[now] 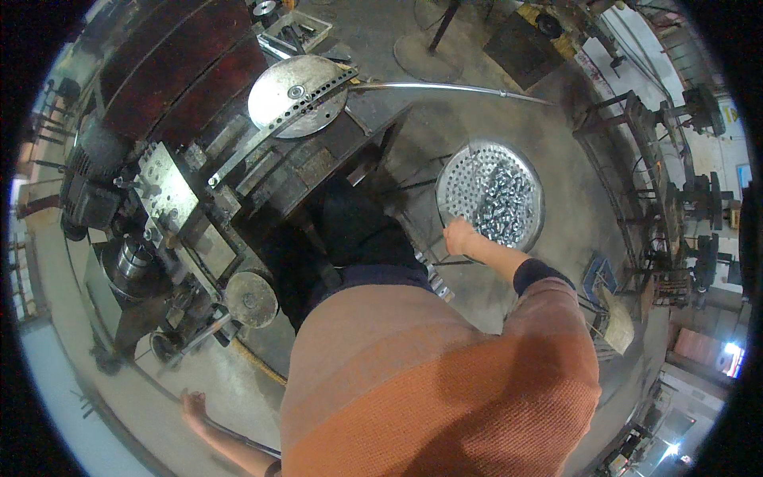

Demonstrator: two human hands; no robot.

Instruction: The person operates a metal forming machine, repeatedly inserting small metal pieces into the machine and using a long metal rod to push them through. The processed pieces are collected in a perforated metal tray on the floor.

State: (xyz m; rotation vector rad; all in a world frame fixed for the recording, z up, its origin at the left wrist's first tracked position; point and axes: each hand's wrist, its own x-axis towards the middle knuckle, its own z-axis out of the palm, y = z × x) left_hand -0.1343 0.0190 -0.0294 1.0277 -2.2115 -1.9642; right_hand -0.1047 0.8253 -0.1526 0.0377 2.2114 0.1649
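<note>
My right hand (459, 237) is at the near left rim of a round perforated metal basin (458, 179), its fingers curled. Whether it grips the rim or a small part is hidden. Many small shiny metal cylindrical pieces (506, 206) are heaped in the basin's right half. Low on the left, my left hand (194, 408) is stretched out beyond the machine, fingers bent. A thin dark rod or cable (250, 442) runs along that forearm, and I cannot tell whether the hand holds it. Nearest to this hand are a metal shaft (202, 340) and a round metal disc (251, 299).
A machine with a large round plate (298, 89), a perforated bar (280, 122) and a drilled metal block (168, 188) stands ahead and left. A long metal rod (441, 87) juts rightward from it. A box of tools (296, 31) lies beyond. Metal racks (641, 179) line the right.
</note>
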